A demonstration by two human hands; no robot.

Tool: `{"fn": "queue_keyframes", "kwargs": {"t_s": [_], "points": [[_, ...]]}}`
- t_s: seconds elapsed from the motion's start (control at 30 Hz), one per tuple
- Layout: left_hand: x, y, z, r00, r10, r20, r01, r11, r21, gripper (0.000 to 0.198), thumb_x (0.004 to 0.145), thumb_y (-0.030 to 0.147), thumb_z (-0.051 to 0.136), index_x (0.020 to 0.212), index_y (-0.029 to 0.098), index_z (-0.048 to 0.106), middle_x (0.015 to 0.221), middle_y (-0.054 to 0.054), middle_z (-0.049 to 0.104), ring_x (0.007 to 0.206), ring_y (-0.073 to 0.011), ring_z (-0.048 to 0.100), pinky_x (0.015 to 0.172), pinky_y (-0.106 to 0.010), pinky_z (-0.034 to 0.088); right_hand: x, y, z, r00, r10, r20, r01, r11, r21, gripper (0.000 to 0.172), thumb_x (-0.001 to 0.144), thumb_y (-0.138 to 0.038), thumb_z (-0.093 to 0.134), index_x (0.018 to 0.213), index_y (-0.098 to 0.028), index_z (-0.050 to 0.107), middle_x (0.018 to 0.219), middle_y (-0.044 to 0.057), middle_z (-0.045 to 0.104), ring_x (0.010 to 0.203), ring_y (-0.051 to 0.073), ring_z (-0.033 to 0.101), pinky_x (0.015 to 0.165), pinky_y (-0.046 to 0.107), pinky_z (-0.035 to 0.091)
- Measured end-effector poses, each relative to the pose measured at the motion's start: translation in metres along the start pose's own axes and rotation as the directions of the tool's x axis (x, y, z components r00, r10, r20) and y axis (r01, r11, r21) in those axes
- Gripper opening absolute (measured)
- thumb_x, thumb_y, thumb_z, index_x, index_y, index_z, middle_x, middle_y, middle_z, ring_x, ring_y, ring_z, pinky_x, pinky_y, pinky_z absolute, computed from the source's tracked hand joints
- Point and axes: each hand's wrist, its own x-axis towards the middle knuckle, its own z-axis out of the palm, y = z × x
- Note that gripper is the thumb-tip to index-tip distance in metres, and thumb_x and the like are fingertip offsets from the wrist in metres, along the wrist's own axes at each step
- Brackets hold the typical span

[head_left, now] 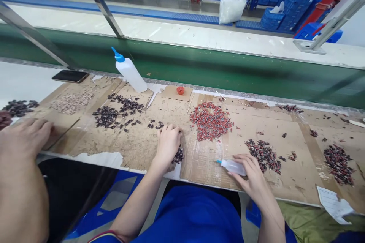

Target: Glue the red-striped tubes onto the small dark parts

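Observation:
My left hand rests on the cardboard-covered bench with its fingers curled over a small clump of dark parts. My right hand lies near the bench's front edge, wrapped round a small clear squeeze bottle whose blue tip points left. A pile of red-and-grey small parts lies just beyond and between the two hands. A dark pile sits right beside my right hand.
A larger white squeeze bottle with a blue nozzle stands tilted at the back. A red cap sits on a cardboard scrap. More dark piles are spread about. Another person's hand rests at left. A phone lies by the green conveyor.

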Motion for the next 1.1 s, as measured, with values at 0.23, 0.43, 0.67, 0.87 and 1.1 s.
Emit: {"fn": "queue_keyframes", "kwargs": {"t_s": [0.23, 0.43, 0.67, 0.87, 1.1], "points": [[-0.004, 0.014, 0.005, 0.98, 0.193, -0.039, -0.197, 0.94, -0.278, 0.014, 0.086, 0.017, 0.059, 0.085, 0.024, 0.071, 0.098, -0.004, 0.071, 0.1, -0.0244, 0.056, 0.085, -0.039, 0.038, 0.006, -0.003, 0.013, 0.871, 0.441, -0.219, -0.264, 0.794, 0.548, 0.035, 0.072, -0.05, 0.068, 0.087, -0.018, 0.069, 0.078, 0.006, 0.071, 0.056, 0.016, 0.059, 0.047, 0.025, 0.046], [-0.022, 0.043, 0.027, 0.927, 0.363, 0.09, -0.269, 0.815, -0.513, 0.008, 0.08, 0.018, 0.07, 0.084, 0.024, 0.071, 0.09, -0.001, 0.075, 0.09, -0.0211, 0.064, 0.086, -0.038, 0.037, 0.028, -0.02, 0.034, 0.703, 0.678, -0.218, -0.041, 0.344, 0.938, 0.029, 0.057, -0.036, 0.077, 0.075, -0.017, 0.065, 0.064, -0.001, 0.063, 0.047, 0.008, 0.048, 0.04, 0.019, 0.032], [-0.031, 0.037, 0.039, 0.951, 0.302, 0.072, -0.2, 0.773, -0.603, 0.031, 0.073, 0.013, 0.076, 0.101, 0.023, 0.067, 0.096, -0.003, 0.075, 0.097, -0.0238, 0.065, 0.091, -0.042, 0.039, 0.04, -0.032, 0.052, 0.671, 0.712, -0.207, -0.16, 0.412, 0.897, 0.032, 0.058, -0.042, 0.077, 0.067, -0.016, 0.061, 0.057, -0.002, 0.06, 0.044, 0.008, 0.047, 0.041, 0.02, 0.035], [-0.033, 0.039, 0.037, 0.968, 0.242, 0.067, -0.147, 0.763, -0.629, 0.02, 0.076, 0.012, 0.072, 0.092, 0.023, 0.069, 0.088, -0.002, 0.077, 0.095, -0.0233, 0.067, 0.093, -0.044, 0.04, 0.044, -0.041, 0.057, 0.717, 0.646, -0.262, -0.274, 0.606, 0.747, 0.029, 0.063, -0.042, 0.072, 0.059, -0.015, 0.063, 0.054, 0.002, 0.062, 0.052, 0.015, 0.058, 0.051, 0.026, 0.046], [-0.032, 0.042, 0.036, 0.976, 0.185, 0.115, -0.06, 0.736, -0.674, 0.018, 0.072, 0.011, 0.074, 0.086, 0.022, 0.071, 0.085, -0.002, 0.077, 0.093, -0.0234, 0.069, 0.094, -0.044, 0.044, 0.045, -0.042, 0.058, 0.733, 0.632, -0.253, -0.321, 0.649, 0.69, 0.027, 0.064, -0.041, 0.07, 0.06, -0.014, 0.067, 0.058, 0.005, 0.068, 0.055, 0.018, 0.062, 0.053, 0.028, 0.05]]}}
